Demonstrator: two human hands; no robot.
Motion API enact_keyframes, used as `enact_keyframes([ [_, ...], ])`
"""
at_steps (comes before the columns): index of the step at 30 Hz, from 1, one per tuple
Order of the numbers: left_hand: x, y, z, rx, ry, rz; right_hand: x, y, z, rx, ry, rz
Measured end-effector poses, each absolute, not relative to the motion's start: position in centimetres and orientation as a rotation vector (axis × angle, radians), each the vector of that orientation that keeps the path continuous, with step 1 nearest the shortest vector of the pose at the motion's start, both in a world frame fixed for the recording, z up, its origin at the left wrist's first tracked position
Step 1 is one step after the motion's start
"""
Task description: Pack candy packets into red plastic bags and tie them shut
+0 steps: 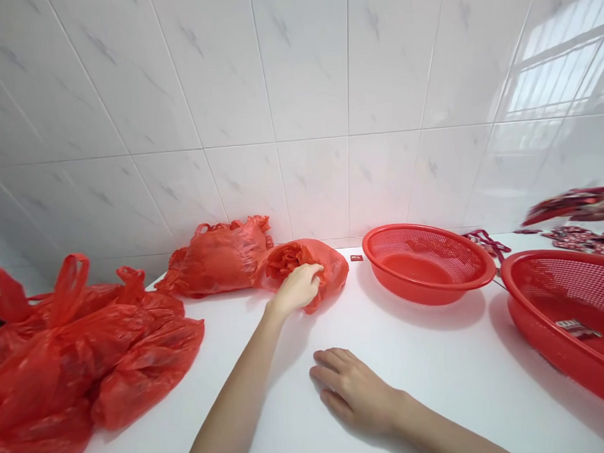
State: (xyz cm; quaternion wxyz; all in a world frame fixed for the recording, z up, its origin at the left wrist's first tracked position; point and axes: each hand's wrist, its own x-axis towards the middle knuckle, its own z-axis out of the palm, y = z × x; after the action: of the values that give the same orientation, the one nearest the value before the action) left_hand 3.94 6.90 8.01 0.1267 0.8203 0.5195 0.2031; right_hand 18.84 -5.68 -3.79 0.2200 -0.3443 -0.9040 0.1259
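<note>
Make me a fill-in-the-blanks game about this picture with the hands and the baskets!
1. The left hand touches a plastic bag coloured ____.
2. The right hand rests on a table coloured ____.
3. The number of baskets in view is ____.

Missing words: red; white; two.

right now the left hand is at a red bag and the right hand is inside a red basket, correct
Wrong about the right hand: the head view shows it on the white table. The left hand is indeed at a red bag.
</note>
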Motion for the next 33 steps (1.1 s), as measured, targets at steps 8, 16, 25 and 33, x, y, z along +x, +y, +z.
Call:
enact_keyframes([
  [8,6.7,8.2,3.5,2.318,1.133,0.761,20.5,-4.8,-2.9,-1.171,-2.275,0.398],
  [16,6.6,8.2,3.0,2.191,1.231,0.821,22.3,-1.8,-3.3,-1.423,-2.043,0.347],
  [25,6.1,8.1,4.8,2.115,1.104,1.200,21.8,-1.4,-3.9,-1.458,-1.978,0.458],
  [33,3.9,7.5,8.9,1.661,0.920,1.707,21.7,-1.5,-4.8,-1.442,-1.886,0.586],
])
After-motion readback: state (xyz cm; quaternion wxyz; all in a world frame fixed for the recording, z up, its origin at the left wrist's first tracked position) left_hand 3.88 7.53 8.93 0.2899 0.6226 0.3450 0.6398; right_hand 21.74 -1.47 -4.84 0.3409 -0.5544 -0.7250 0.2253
